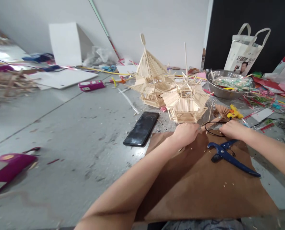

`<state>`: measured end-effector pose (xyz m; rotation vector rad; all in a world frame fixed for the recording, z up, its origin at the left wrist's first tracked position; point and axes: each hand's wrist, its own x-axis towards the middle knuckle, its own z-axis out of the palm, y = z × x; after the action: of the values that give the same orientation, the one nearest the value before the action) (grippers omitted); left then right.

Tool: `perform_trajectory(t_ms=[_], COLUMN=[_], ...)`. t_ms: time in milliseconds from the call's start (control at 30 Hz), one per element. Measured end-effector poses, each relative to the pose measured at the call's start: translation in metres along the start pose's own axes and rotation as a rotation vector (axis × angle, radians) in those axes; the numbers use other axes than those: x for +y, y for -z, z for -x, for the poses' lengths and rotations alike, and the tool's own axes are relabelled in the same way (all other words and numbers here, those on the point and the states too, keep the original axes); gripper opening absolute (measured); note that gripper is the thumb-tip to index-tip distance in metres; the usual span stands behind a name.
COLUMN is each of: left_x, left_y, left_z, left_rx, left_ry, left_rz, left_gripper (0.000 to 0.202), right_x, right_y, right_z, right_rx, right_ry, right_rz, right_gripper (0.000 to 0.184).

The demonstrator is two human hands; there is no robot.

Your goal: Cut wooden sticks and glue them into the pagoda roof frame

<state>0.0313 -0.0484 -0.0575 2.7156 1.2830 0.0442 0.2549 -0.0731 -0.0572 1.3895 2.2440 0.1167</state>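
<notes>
My left hand (185,133) is closed at the far edge of the brown sheet (204,191), in front of the smaller wooden-stick pavilion model (185,103). Whatever its fingertips pinch is too small to make out. To its right, my right hand (233,130) is closed too, beside a loop of black cord (206,131); I cannot make out what lies in its fingers. Just beyond it are a yellow-handled glue gun (235,112) and a brown pleated fan (221,111). Blue cutters (225,154) lie on the sheet below my right hand.
A taller stick model (150,68) with a pointed roof stands behind. The black phone (142,128) lies left of my left hand. A metal bowl (214,88) of sticks and a white tote bag (240,54) stand at the back right. Purple packages (91,85) lie leftward.
</notes>
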Motion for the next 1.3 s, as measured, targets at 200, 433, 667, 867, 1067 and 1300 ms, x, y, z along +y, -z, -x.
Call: perform_trajectory(t_ms=[200, 433, 667, 867, 1067, 1300], left_x=[-0.002, -0.003, -0.012, -0.025, -0.037, -0.049], left_y=[0.012, 0.044, 0.082, 0.091, 0.094, 0.088], left_z=[0.003, 0.002, 0.004, -0.006, -0.017, -0.032], left_rx=[0.124, 0.409, 0.416, 0.373, 0.439, 0.680], left_ry=[-0.019, 0.048, 0.124, 0.197, 0.202, 0.220], left_rz=[0.153, 0.812, 1.189, 1.249, 1.201, 0.918], left_gripper=[0.028, 0.026, 0.025, 0.024, 0.016, 0.011], right_x=[0.010, 0.003, -0.003, 0.005, 0.004, 0.003], right_y=[0.030, 0.099, 0.114, 0.121, 0.125, 0.131], right_z=[0.018, -0.008, -0.046, -0.064, -0.077, -0.090], right_rx=[0.245, 0.588, 0.582, 0.616, 0.659, 0.709], right_ry=[-0.051, 0.088, 0.227, 0.233, 0.249, 0.221], right_rz=[-0.227, -1.666, -1.921, -1.950, -1.913, -1.880], right_gripper=[0.018, 0.011, 0.013, 0.010, 0.009, 0.013])
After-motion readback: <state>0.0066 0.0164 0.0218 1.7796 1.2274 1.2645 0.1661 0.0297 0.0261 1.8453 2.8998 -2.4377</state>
